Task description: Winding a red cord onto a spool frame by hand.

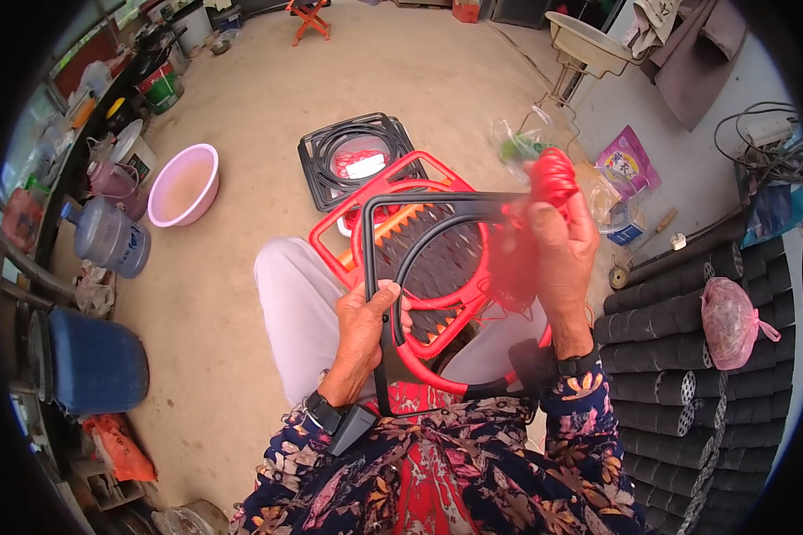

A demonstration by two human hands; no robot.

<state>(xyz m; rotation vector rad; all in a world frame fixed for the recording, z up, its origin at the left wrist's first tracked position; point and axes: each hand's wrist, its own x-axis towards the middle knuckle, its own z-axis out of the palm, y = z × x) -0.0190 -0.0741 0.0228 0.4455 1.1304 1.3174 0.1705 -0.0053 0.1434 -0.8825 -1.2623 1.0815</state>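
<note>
My left hand [363,332] is closed around the left side of a black square frame [437,198], held over my lap. Inside it sits a ring [428,234], black at the top and covered in red along its lower left. My right hand [564,259] is raised at the frame's right side, closed on a coil of red cord [553,176]. A smear of red and dark motion blurs the space left of that hand. Beneath the black frame lies a red frame [419,165] with its own red ring, and orange and dark zigzag material [437,254] shows through.
Ahead on the floor, black frames [310,169] lie stacked, with red cord inside their rings. A pink basin [203,198], a water jug [120,241] and a blue barrel [103,361] stand left. Dark rolls [656,308] with a pink bag [732,325] are stacked right.
</note>
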